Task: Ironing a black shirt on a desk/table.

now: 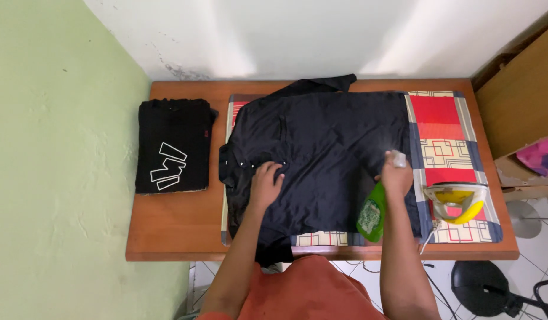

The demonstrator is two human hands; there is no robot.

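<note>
From the head camera we look straight down on a brown wooden tabletop point(179, 237) pushed into a corner between a green wall and a white one. A patterned cloth point(449, 127) in red, cream and blue covers its right part, and a dark shirt point(327, 148) lies spread flat across that cloth, collar toward the left. Our left hand point(267, 181) rests palm down on the shirt near its row of pale buttons, fingers point(276, 168) spread apart and pressed to the fabric. Our right hand point(396, 173) is wrapped around the top of a green spray bottle point(372, 214), fingers clamped on its head, the bottle's body hanging toward us over the shirt's right edge. Just to the right of that hand a yellow and white iron point(457, 201) stands on the cloth, near the bottle but not touching it. On the left of the tabletop, well apart from the shirt, lies a folded black garment point(173, 145) with a white line print.
</note>
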